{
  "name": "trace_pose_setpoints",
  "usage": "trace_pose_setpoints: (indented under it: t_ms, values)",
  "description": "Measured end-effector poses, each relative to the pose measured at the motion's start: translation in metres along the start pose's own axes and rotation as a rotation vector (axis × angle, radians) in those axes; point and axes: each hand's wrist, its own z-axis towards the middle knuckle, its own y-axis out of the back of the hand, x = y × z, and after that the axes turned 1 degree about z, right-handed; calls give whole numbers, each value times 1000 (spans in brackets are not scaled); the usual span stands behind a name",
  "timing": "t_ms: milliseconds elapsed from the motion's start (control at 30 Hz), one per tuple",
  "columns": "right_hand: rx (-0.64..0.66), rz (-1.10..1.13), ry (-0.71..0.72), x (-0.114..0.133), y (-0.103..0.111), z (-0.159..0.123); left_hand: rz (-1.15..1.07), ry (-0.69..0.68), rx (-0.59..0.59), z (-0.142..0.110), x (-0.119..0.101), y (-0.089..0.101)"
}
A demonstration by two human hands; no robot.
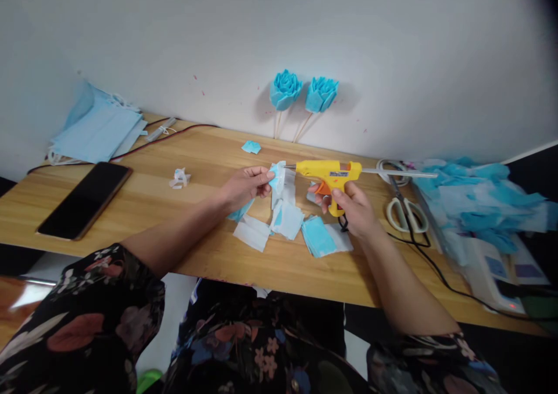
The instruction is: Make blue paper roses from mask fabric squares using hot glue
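My left hand (249, 186) pinches a small blue fabric piece (276, 176) above the middle of the desk. In my right hand (354, 206) is a yellow glue gun (320, 169), its fingers around the handle near the orange trigger. The gun's nozzle points left and comes right up to the fabric piece; whether they touch I cannot tell. A long glue stick (399, 172) sticks out of the gun's back. Under my hands lie cut white squares (253, 232) and a small stack of blue squares (319, 236).
Two blue fabric roses (286, 90) on thin sticks lean against the wall. At left are a black phone (85, 201) and stacked face masks (98, 125). White-handled scissors (407, 215), a black cord, a heap of blue scraps (483, 193) and a white power strip (492, 275) lie at right.
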Motion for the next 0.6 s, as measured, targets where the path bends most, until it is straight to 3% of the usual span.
trace_pose_setpoints:
  t_ms: [267,600]
  values:
    - [48,-74,38,0,2,0,18,25,0,-1,-2,-2]
    - [19,-180,11,8,6,-1,37,26,-26,-2,-1,-3]
